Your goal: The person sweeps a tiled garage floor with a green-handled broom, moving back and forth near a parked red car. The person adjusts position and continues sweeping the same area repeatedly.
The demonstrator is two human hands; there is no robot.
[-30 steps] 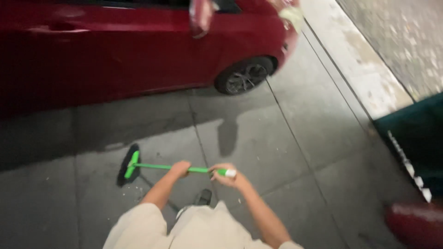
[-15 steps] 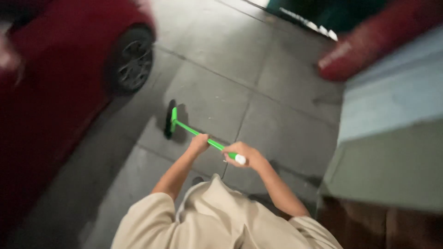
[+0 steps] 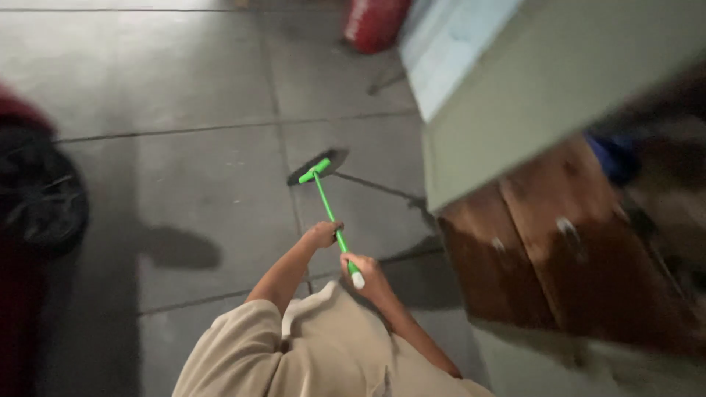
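Note:
I hold a broom with a bright green handle (image 3: 326,204) and a dark bristle head (image 3: 318,167) that rests on the grey concrete floor ahead of me. My left hand (image 3: 321,235) grips the handle at its middle. My right hand (image 3: 362,270) grips it near the white end cap. Both arms reach out from beige sleeves at the bottom of the view.
A red car with a black wheel (image 3: 40,202) stands at the left edge. A pale green cabinet or counter (image 3: 529,110) with brown wooden doors (image 3: 559,257) fills the right side. A red object (image 3: 375,22) sits on the floor at the top.
My view has swung to the right: the car slid to the left edge and the green cabinet came in close on the right. The broom head now points toward the cabinet.

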